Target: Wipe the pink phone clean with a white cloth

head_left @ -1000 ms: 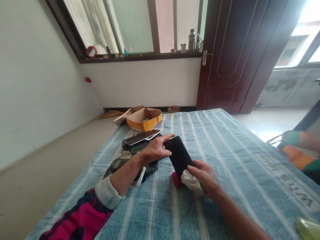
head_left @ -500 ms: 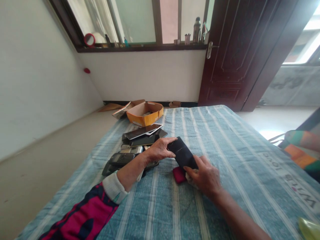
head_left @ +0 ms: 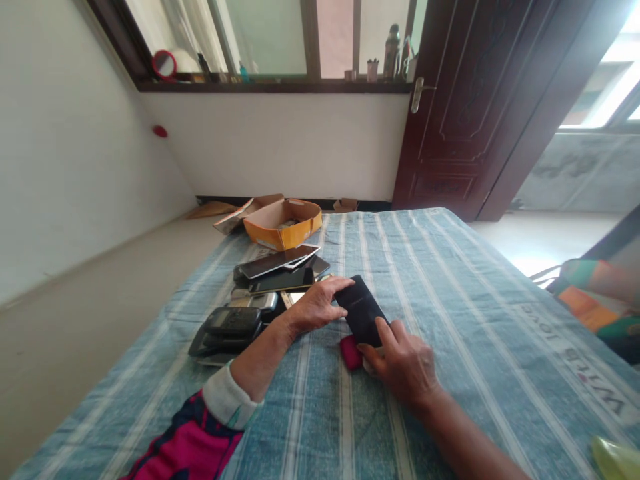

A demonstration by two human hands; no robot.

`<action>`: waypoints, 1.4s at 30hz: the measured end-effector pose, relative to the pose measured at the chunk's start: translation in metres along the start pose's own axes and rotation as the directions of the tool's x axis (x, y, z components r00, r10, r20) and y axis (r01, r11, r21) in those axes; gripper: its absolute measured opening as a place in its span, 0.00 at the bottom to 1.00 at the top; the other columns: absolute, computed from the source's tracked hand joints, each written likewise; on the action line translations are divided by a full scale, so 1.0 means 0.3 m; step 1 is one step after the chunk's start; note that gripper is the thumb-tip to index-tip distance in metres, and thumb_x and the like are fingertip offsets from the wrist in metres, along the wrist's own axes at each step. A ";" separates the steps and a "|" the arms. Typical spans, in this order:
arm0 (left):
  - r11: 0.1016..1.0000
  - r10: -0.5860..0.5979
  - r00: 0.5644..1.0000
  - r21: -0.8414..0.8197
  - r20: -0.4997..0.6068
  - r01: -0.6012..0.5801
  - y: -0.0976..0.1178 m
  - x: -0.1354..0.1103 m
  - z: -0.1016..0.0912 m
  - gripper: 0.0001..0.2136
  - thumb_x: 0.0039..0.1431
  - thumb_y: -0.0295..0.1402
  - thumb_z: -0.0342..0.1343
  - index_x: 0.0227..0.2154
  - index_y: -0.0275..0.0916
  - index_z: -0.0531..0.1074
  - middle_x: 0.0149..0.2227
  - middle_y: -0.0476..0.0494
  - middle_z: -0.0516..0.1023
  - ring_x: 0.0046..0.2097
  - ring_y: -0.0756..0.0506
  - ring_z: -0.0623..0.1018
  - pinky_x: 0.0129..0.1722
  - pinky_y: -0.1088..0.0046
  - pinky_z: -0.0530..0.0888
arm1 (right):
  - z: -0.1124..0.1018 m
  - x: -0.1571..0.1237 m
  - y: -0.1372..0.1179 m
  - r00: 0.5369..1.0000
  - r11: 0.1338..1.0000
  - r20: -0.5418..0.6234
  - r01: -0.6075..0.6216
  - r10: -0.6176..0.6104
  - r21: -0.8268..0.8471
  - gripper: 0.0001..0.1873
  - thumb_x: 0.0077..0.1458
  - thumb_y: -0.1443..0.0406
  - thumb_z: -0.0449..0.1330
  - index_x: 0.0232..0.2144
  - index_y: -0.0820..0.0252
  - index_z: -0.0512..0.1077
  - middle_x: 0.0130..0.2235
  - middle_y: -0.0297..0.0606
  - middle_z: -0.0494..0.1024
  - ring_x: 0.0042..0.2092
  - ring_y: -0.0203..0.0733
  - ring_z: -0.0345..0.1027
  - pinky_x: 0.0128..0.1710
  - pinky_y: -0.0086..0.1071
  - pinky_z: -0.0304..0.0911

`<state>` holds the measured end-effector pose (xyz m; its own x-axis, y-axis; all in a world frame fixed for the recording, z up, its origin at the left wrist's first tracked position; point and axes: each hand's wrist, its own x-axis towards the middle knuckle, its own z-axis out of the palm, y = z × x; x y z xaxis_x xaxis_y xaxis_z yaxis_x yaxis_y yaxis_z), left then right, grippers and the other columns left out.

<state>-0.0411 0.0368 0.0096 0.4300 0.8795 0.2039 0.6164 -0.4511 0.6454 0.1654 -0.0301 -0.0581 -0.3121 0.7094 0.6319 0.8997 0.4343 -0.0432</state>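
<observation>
A black phone (head_left: 360, 308) lies face up on the blue striped cloth (head_left: 450, 293). My left hand (head_left: 315, 305) grips its far left edge with thumb and fingers. My right hand (head_left: 403, 363) rests over the phone's near end, fingers curled around a whitish rag that is mostly hidden beneath the palm. A small pink-red object (head_left: 350, 351) sits on the cloth just left of my right hand, under the phone's near corner.
A pile of several phones and handsets (head_left: 260, 293) lies left of my left hand. An orange cardboard box (head_left: 285, 223) stands at the cloth's far edge. A dark door (head_left: 450, 107) is behind. Colourful fabric (head_left: 600, 300) lies at the right edge.
The phone has been lowered from a tilted position to nearly flat. My right hand slid up over its near end, covering the rag.
</observation>
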 end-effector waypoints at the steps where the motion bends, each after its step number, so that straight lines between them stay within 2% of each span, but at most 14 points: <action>1: 1.000 0.013 1.000 0.001 0.001 -0.013 0.000 0.001 0.003 0.28 0.42 0.23 0.62 0.51 0.36 0.71 0.51 0.40 0.76 0.54 0.39 0.73 0.57 0.60 0.67 | 0.000 -0.001 -0.001 1.000 1.000 -0.009 0.006 -0.006 -0.007 0.24 0.60 0.52 0.52 0.45 0.65 0.74 0.28 0.38 0.71 0.23 0.36 0.62 0.23 0.31 0.49; 7: 0.999 0.046 0.999 -0.002 -0.013 -0.046 -0.014 0.007 0.039 0.27 0.45 0.22 0.57 0.53 0.35 0.70 0.55 0.38 0.72 0.57 0.39 0.70 0.60 0.59 0.64 | 0.002 -0.002 -0.005 0.997 0.999 -0.062 0.038 -0.039 -0.022 0.23 0.62 0.53 0.50 0.42 0.66 0.74 0.26 0.37 0.70 0.22 0.35 0.59 0.23 0.31 0.49; 13: 1.000 0.007 0.997 -0.029 -0.079 -0.009 0.001 0.003 0.069 0.27 0.43 0.21 0.53 0.52 0.33 0.70 0.53 0.36 0.72 0.57 0.38 0.70 0.60 0.58 0.65 | -0.004 -0.006 -0.013 0.998 0.999 -0.053 0.034 -0.035 -0.027 0.25 0.64 0.52 0.47 0.43 0.66 0.75 0.26 0.38 0.70 0.23 0.37 0.59 0.23 0.32 0.51; 19: 0.996 0.019 0.995 -0.082 -0.101 -0.028 0.012 -0.001 0.072 0.28 0.43 0.21 0.52 0.52 0.36 0.70 0.54 0.38 0.72 0.57 0.40 0.70 0.60 0.59 0.64 | -0.019 -0.008 -0.023 0.999 0.999 0.011 0.031 -0.030 -0.032 0.24 0.63 0.52 0.49 0.44 0.65 0.75 0.27 0.41 0.72 0.23 0.38 0.62 0.24 0.32 0.53; 28: 0.993 0.036 0.995 -0.112 -0.098 -0.047 0.014 -0.004 0.071 0.28 0.42 0.20 0.52 0.51 0.35 0.70 0.53 0.38 0.72 0.57 0.40 0.70 0.61 0.59 0.64 | -0.010 -0.019 -0.028 0.998 0.998 0.000 0.064 -0.064 -0.011 0.23 0.59 0.53 0.55 0.45 0.67 0.74 0.31 0.44 0.76 0.24 0.38 0.64 0.24 0.32 0.54; 42: 0.990 0.012 0.995 -0.138 -0.098 -0.025 0.018 -0.002 0.065 0.28 0.41 0.20 0.52 0.50 0.36 0.71 0.53 0.39 0.73 0.57 0.40 0.70 0.61 0.59 0.64 | -0.015 -0.016 -0.032 0.996 0.995 -0.009 0.090 -0.090 0.035 0.24 0.61 0.53 0.53 0.45 0.68 0.75 0.31 0.45 0.74 0.23 0.38 0.65 0.24 0.31 0.57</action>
<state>-0.0251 0.0309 -0.0014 0.3703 0.8848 0.2827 0.5084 -0.4478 0.7356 0.1596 -0.0400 -0.0572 -0.3890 0.6623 0.6403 0.8567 0.5156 -0.0128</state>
